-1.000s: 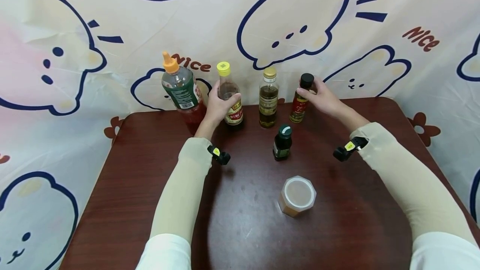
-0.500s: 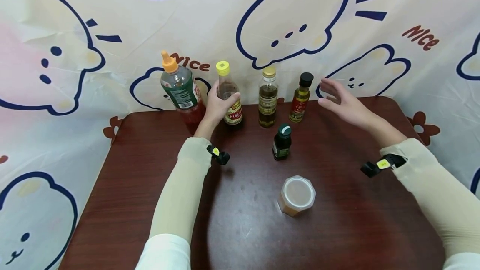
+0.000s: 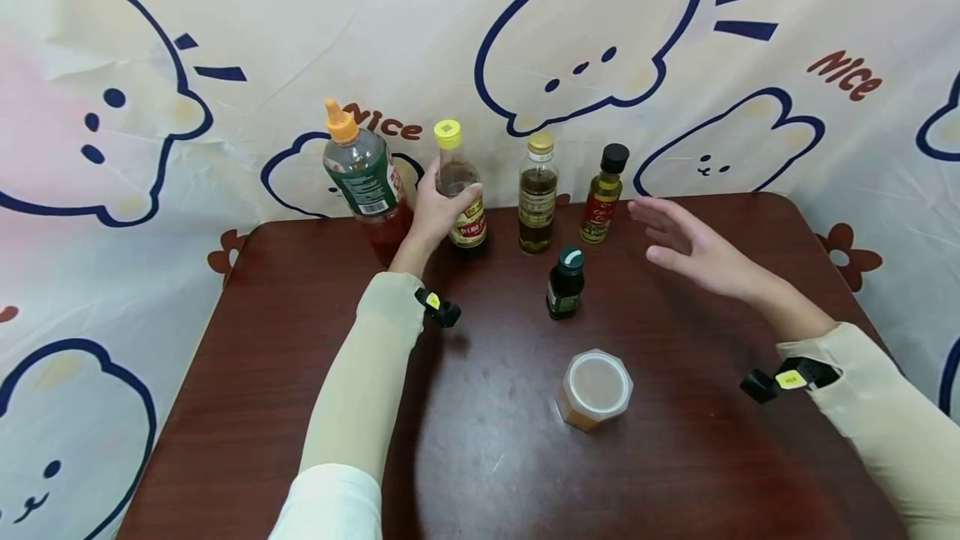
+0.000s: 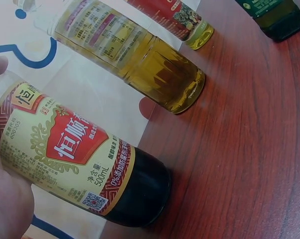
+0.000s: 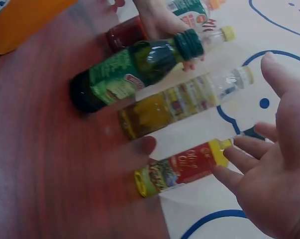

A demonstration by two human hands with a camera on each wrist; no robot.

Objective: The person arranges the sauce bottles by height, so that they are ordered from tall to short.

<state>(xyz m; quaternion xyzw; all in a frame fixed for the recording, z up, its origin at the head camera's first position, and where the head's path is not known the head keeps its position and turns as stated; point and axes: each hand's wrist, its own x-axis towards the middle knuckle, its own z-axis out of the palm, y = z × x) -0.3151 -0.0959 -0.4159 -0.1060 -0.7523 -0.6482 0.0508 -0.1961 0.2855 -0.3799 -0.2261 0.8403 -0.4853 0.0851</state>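
Observation:
My left hand (image 3: pixel 433 211) grips a yellow-capped vinegar bottle (image 3: pixel 470 227) around its upper body. In the left wrist view that vinegar bottle (image 4: pixel 70 144) shows a cream and red label over dark liquid, its base at the red-brown table. My right hand (image 3: pixel 701 248) is held apart from everything, fingers extended and thumb spread, to the right of a small black-capped olive oil bottle (image 3: pixel 600 205). In the right wrist view the fingers of the right hand (image 5: pixel 284 169) overlap the top of the olive oil bottle (image 5: pixel 184 169).
Left of the left hand stands a sauce bottle (image 3: pixel 367 182) with an orange nozzle. A taller oil bottle (image 3: pixel 537 202) stands between both hands. Nearer are a dark green bottle (image 3: pixel 565 288) and a lidded octagonal jar (image 3: pixel 594 390). A printed cloth (image 3: pixel 300 65) hangs behind the table (image 3: pixel 300 340).
My right hand has let go of the olive oil bottle and moved right and slightly nearer. The olive oil bottle stays standing. My left hand keeps its grip on the vinegar bottle.

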